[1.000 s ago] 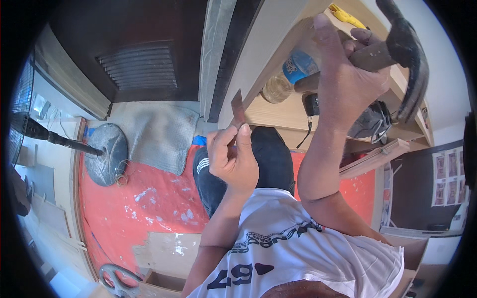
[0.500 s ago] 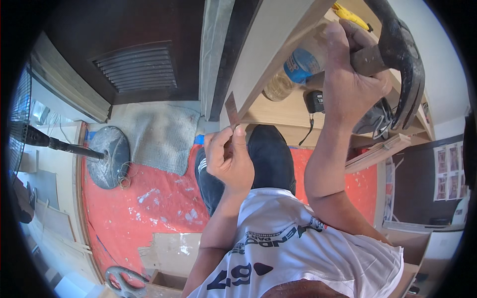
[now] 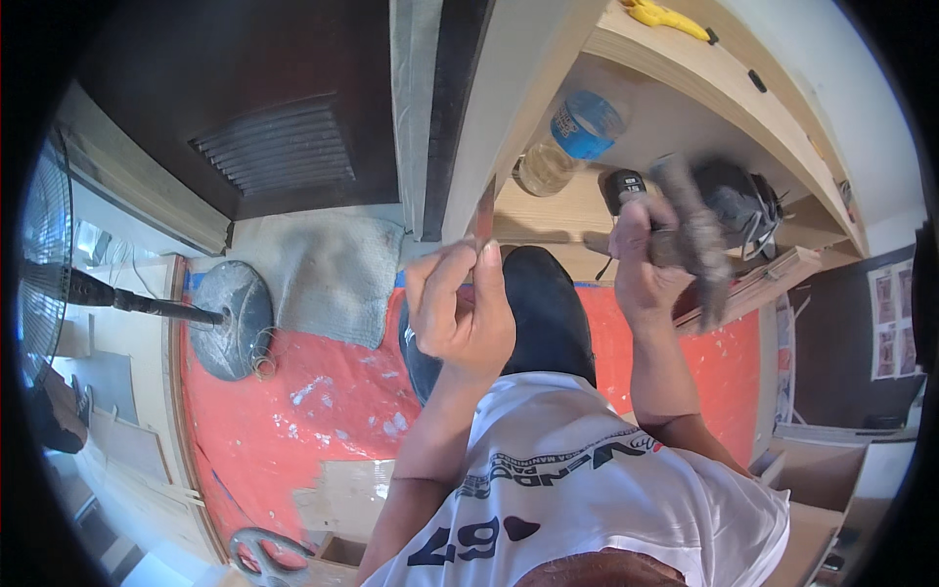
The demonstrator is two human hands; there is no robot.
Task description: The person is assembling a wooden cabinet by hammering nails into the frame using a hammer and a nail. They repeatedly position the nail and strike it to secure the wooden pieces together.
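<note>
A: The left hand (image 3: 460, 313) pinches a thin flat metal chisel-like blade (image 3: 483, 213), its tip against the pale plywood panel edge (image 3: 518, 108). The right hand (image 3: 641, 264) is clamped on the wooden handle of a dark-headed hammer (image 3: 699, 249), blurred mid-swing, just right of the blade.

B: What's beyond?

A: A clear plastic bottle with a blue label (image 3: 562, 142) and a black power tool (image 3: 734, 201) lie on the plywood shelf (image 3: 572, 210); far left, a standing fan's round base (image 3: 227, 318) on the red floor sheet (image 3: 313, 411).

B: Risk?

A: I'd judge a glancing blow could strike the left fingers (image 3: 440, 284), or the blade could skid and gouge the panel.
</note>
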